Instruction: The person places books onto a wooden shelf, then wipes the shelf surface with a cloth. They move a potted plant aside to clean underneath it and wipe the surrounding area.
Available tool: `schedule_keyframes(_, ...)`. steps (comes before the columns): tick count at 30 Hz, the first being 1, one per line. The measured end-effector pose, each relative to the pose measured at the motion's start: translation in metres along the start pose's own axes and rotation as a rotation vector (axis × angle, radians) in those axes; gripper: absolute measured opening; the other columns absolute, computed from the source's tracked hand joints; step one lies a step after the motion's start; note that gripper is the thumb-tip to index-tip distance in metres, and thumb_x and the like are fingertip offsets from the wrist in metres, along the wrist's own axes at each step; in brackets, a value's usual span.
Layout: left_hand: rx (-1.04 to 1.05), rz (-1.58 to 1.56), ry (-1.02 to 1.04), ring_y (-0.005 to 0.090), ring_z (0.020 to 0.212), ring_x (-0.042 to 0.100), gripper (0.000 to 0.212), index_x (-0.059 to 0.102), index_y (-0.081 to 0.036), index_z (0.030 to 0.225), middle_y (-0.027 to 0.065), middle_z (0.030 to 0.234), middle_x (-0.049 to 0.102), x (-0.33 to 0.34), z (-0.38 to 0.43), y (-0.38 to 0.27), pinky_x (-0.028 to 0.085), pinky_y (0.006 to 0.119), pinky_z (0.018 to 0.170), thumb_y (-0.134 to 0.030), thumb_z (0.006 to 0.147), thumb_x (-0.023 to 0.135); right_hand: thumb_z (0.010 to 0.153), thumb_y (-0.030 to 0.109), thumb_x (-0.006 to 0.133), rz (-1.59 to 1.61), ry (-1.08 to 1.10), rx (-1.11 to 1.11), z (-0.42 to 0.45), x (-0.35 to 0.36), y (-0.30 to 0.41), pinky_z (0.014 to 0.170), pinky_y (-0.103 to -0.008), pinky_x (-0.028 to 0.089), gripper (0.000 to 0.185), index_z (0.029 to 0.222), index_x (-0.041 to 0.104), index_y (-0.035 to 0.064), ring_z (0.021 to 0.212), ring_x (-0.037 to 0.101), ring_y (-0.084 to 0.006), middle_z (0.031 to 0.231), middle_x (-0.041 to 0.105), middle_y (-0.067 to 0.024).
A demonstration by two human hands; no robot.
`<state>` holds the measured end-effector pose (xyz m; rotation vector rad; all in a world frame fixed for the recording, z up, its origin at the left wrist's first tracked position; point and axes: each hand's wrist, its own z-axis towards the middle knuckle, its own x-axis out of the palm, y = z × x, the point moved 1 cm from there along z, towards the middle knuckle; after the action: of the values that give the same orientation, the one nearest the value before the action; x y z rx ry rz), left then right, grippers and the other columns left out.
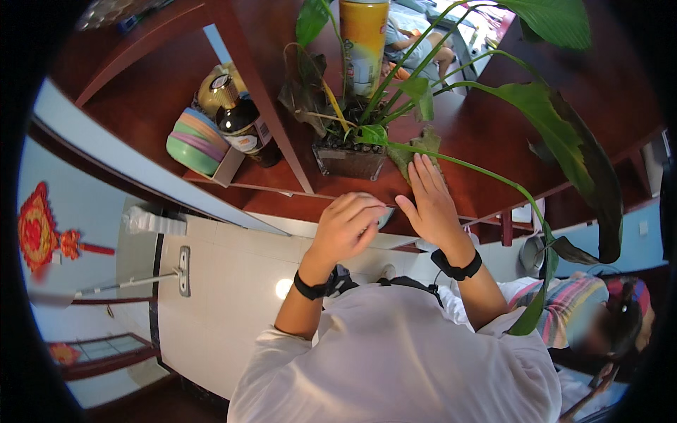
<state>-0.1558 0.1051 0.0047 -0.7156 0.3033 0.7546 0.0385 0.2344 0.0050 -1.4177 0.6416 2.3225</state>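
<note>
My right hand (435,195) lies extended, its fingertips on a crumpled olive-green cloth (427,139) on the reddish-brown wooden shelf (470,137). My left hand (346,224) hangs loosely curled before the shelf's edge; its palm is partly hidden, so whether it holds anything cannot be told. Between the cloth and a shelf divider sits a clear square pot (349,161) with a leafy plant. One long green stem (460,162) arches over the cloth, ending in large leaves, some browned. Behind the pot stands a yellow spray can (364,47).
Left of the divider (254,90) stand a dark bottle (240,124) with a gold cap and stacked pastel bowls (195,143). A drooping leaf (582,143) hangs at the right. One person sits at the lower right; another is partly visible beyond the shelf. A mop (184,270) is at the left.
</note>
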Motion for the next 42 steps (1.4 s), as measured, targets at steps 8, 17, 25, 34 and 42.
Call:
schedule_keyframes(8,0.279,0.054,0.216,0.0290,0.119,0.068,0.034,0.074,-0.007,0.115,0.0071,0.130,0.072,0.007,0.006,0.053,0.059,0.043,0.097,-0.005,0.081,0.074,0.108,0.050,0.054,-0.074,0.091,0.418,0.032,0.016,-0.089,0.130,-0.0505,0.023,0.081,0.156,0.040,-0.0135,0.158,0.029,-0.0461,0.168,0.033,-0.0329)
schedule_keyframes(17,0.178,-0.007,0.196,0.0238,0.120,0.071,0.032,0.079,-0.010,0.117,0.0049,0.126,0.076,0.007,0.005,0.055,0.060,0.038,0.096,-0.009,0.085,0.074,0.106,0.050,0.056,-0.005,0.179,0.141,-0.019,-0.009,0.029,0.130,-0.0527,0.022,0.081,0.157,0.040,-0.0105,0.159,0.029,-0.0428,0.166,0.037,-0.0292)
schedule_keyframes(25,0.207,-0.047,0.215,0.0259,0.120,0.071,0.033,0.077,-0.009,0.120,0.0065,0.128,0.075,0.006,0.010,0.052,0.060,0.038,0.097,-0.008,0.087,0.072,0.108,0.055,0.051,-0.064,0.233,0.567,0.016,-0.001,-0.063,0.132,-0.0495,0.019,0.087,0.162,0.032,-0.0096,0.162,0.021,-0.0432,0.171,0.027,-0.0298)
schedule_keyframes(34,0.174,-0.520,0.363,0.0294,0.101,0.073,0.029,0.076,-0.004,0.117,0.0088,0.116,0.075,-0.022,0.011,0.053,0.061,0.040,0.085,-0.003,0.088,0.073,0.106,0.058,0.053,-0.046,0.371,0.260,-0.008,-0.010,0.019,0.133,-0.0503,0.013,0.094,0.165,0.024,-0.0091,0.165,0.009,-0.0415,0.175,0.016,-0.0279)
schedule_keyframes(42,0.346,-1.331,0.125,0.0230,0.081,0.068,0.028,0.072,0.003,0.120,0.0096,0.096,0.072,-0.152,0.079,-0.057,0.055,0.035,0.069,-0.007,0.094,0.066,0.112,0.057,0.039,0.010,0.562,0.307,0.020,-0.015,-0.040,0.133,-0.0465,0.011,0.083,0.169,0.021,-0.0011,0.166,0.003,-0.0377,0.178,0.012,-0.0231)
